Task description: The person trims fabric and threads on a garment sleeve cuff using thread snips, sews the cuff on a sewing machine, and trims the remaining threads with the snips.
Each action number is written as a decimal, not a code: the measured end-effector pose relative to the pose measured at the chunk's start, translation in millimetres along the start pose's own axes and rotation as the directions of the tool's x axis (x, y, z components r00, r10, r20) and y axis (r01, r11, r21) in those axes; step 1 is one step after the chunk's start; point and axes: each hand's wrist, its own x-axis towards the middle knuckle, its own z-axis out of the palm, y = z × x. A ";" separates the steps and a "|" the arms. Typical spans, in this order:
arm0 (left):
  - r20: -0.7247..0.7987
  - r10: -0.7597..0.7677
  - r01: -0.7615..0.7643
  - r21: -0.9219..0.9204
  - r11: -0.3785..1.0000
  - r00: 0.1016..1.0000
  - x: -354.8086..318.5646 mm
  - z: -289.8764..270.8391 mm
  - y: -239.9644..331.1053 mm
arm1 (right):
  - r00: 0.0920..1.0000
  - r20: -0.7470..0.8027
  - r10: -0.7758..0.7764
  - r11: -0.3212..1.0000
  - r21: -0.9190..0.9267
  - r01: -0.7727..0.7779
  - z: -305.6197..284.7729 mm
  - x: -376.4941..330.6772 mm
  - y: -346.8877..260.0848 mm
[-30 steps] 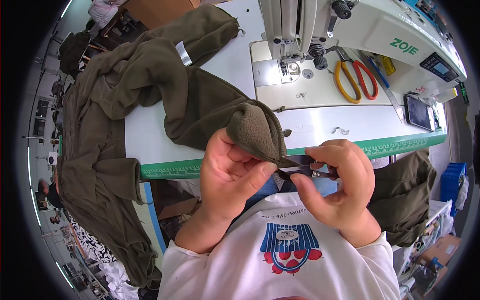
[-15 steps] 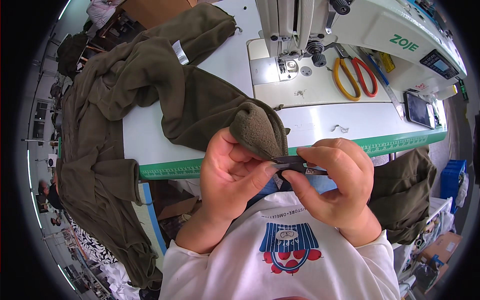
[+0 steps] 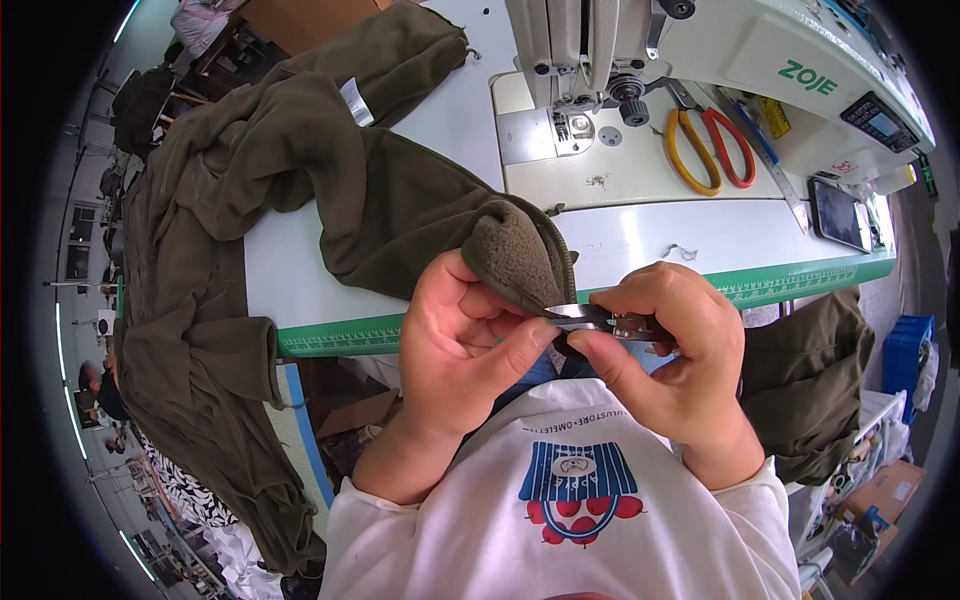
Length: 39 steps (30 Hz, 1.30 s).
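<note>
Head view, one entry: left hand (image 3: 465,345) pinches a folded edge of the olive fleece garment (image 3: 330,200) between thumb and curled fingers (image 3: 520,345), holding the cloth taut and close to the chest, apparently so the seam edge can be worked at short range. Right hand (image 3: 670,365), at 3 o'clock of the left and touching it, has its fingers closed around a small metal thread snip (image 3: 600,320), whose blades meet the fabric edge just below the folded corner. From the hands the garment runs toward 11 o'clock across the white surface (image 3: 450,110) and hangs over its green-ruled front edge at 9 o'clock, so its weight rests off the hands. At 12 o'clock stands the white sewing machine (image 3: 700,50); at 1 o'clock, beside it, lie scissors (image 3: 710,150) with yellow and red handles, within reach. A second dark olive piece (image 3: 810,370) hangs at 3 o'clock.
</note>
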 end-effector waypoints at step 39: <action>0.308 0.415 -0.464 0.812 0.354 0.856 35.5 -63.4 40.7 | 0.910 -0.199 0.364 0.780 0.599 -0.181 19.4 -23.1 38.9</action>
